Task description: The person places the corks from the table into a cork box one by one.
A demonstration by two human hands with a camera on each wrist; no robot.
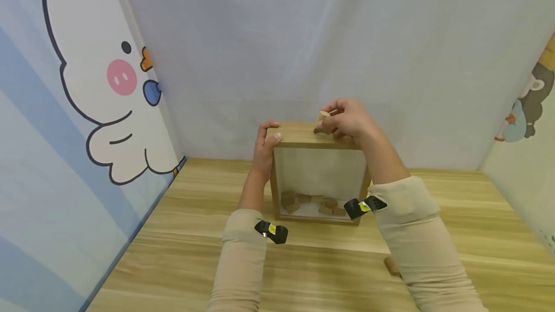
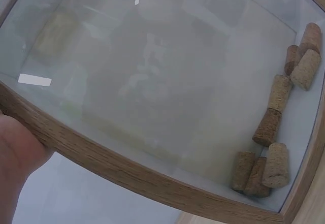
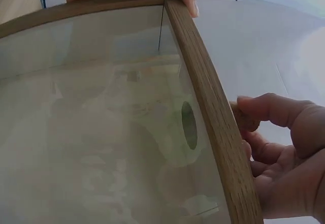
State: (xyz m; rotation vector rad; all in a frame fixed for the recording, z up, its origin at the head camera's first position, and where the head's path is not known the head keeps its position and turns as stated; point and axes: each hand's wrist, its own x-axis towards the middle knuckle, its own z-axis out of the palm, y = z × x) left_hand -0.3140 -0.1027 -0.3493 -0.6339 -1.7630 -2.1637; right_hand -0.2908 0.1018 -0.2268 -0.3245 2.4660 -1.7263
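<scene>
Wine corks are mostly inside already, far as I can tell: eight or so lie along the bottom of the clear-fronted wooden shadow box. Right hand is pinching another cork at the hole in the top, not in yet. Left hand grips the box's top left corner. One more loose cork sits on the table, so probably two to go.

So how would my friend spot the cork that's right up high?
Find the big upright wooden frame. At its top edge, look for the right hand. The cork is pinched in its fingers, the only cork a hand is holding.
</scene>
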